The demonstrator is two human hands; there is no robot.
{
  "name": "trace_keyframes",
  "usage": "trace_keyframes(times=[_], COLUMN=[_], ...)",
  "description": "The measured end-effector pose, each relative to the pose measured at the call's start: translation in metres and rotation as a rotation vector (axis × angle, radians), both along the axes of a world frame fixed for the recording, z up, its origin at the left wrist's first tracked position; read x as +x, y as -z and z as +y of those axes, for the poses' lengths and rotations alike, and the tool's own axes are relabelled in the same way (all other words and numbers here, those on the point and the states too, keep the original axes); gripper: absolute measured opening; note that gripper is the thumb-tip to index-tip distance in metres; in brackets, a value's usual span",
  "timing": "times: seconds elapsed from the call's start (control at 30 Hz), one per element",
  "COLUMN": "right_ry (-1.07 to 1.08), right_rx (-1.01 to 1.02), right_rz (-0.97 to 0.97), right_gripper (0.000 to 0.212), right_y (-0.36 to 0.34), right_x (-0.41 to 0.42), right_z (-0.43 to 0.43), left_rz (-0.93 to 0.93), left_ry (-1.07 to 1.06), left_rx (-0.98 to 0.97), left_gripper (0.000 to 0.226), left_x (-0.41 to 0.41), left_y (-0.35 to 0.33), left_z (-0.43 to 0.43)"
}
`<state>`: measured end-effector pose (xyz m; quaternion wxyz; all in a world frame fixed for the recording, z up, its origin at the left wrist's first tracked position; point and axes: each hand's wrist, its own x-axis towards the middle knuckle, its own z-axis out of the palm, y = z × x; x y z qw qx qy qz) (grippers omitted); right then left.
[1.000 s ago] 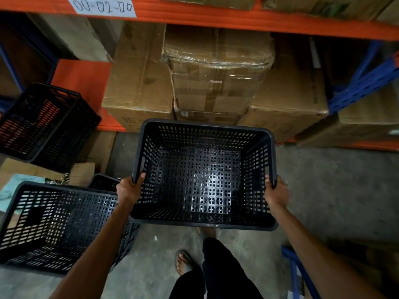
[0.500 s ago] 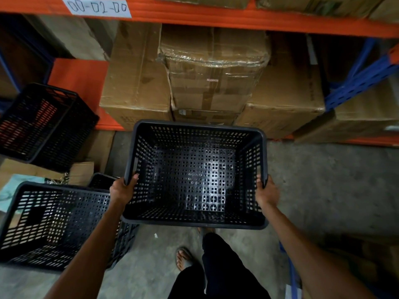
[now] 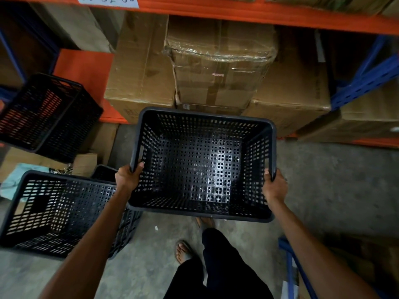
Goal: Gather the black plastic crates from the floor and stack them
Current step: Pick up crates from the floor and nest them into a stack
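empty black crate (image 3: 203,165) in both hands (image 3: 127,178)

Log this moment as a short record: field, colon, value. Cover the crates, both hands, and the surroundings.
held crate: black, empty, upright, lifted above the floor
left hand: grip closed on the held crate's left rim
right hand: grip closed on the held crate's right rim
near-left crate: black, empty, on the floor
far-left crate: black, tilted, by the orange shelf
behind: cardboard boxes on the bottom shelf
floor: bare concrete
stacking: not yet done
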<state>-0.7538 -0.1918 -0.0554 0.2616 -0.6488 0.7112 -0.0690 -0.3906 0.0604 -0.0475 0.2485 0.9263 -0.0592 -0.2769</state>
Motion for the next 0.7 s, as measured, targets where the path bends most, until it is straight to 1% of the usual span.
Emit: trace_keyframes(times=[0.17, 0.3, 0.43, 0.57, 0.7], right_ry=[-0.038, -0.073, -0.074, -0.071, -0.055], right_rx=[0.060, 0.046, 0.053, 0.037, 0.050], right_rz=[0.018, 0.021, 0.024, 0.017, 0.016], right_gripper=[0.045, 0.041, 0.044, 0.039, 0.038], right_y=[0.003, 0.008, 0.009, 0.010, 0.012], right_x=[-0.004, -0.008, -0.008, -0.005, -0.005], right_z=[0.008, 0.005, 0.001, 0.006, 0.010], left_rz=[0.035, 0.029, -0.006, -0.017, -0.004], left_ry=[0.006, 0.019, 0.046, 0.050, 0.077], left_rx=[0.045, 0.064, 0.061, 0.055, 0.074], left_gripper=[0.059, 0.060, 0.055, 0.050, 0.052], left_x=[-0.007, -0.008, -0.006, -0.006, -0.005], left_y=[0.008, 0.013, 0.010, 0.009, 0.008], left_z=[0.004, -0.001, -0.006, -0.003, 0.000])
